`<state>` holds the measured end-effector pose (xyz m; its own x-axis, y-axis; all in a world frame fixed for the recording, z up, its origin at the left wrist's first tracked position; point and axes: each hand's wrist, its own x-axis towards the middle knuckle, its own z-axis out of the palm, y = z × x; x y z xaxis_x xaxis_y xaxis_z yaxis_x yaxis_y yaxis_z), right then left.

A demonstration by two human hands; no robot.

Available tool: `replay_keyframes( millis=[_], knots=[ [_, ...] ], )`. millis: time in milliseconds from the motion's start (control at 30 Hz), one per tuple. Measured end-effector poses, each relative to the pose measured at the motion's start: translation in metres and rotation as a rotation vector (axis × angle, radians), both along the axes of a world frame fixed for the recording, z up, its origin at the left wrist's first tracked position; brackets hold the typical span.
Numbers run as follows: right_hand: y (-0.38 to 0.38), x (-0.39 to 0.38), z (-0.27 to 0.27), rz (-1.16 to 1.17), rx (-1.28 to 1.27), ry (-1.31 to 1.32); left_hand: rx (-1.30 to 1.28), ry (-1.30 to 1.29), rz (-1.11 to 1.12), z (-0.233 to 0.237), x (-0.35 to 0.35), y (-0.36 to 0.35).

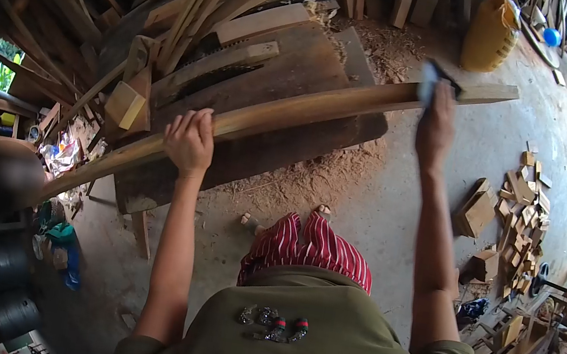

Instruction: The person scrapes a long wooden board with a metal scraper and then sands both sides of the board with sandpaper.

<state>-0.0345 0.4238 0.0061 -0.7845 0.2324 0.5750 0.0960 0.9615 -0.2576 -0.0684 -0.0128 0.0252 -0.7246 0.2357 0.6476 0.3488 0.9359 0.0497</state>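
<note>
A long, slightly curved wooden beam lies slantwise across a dark workbench, its right end sticking out past the bench. My left hand grips the beam left of its middle, fingers curled over the upper edge. Toward the right end, my right hand is closed around a flat pale-blue and black piece that sits against the beam. Motion blurs this piece, and I cannot make out its exact kind.
Curved wooden strips and boards crowd the bench's far side. Shavings cover the floor around it. A yellow sack stands at the back right. Wood offcuts are heaped on the right; dark drums stand at the left.
</note>
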Motion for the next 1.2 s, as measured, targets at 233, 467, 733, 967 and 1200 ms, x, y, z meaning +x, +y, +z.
replay_keyframes(
  millis=[233, 467, 733, 967, 1200],
  knots=[
    [-0.079, 0.004, 0.005, 0.524, 0.018, -0.028, -0.025, 0.003, 0.002, 0.000, 0.000, 0.002],
    [0.088, -0.011, 0.002, -0.051, -0.125, 0.043, -0.019, 0.021, 0.002, 0.000, 0.000, -0.001],
    [-0.028, 0.000, 0.009, 0.436, -0.009, -0.069, -0.001, -0.050, -0.004, 0.000, -0.001, 0.000],
    [0.241, -0.024, -0.005, -0.214, -0.128, -0.080, 0.003, -0.074, 0.022, 0.004, 0.003, 0.001],
    [0.118, 0.007, 0.015, 0.394, -0.058, -0.062, 0.037, -0.159, 0.062, 0.009, 0.002, 0.008]
  ],
)
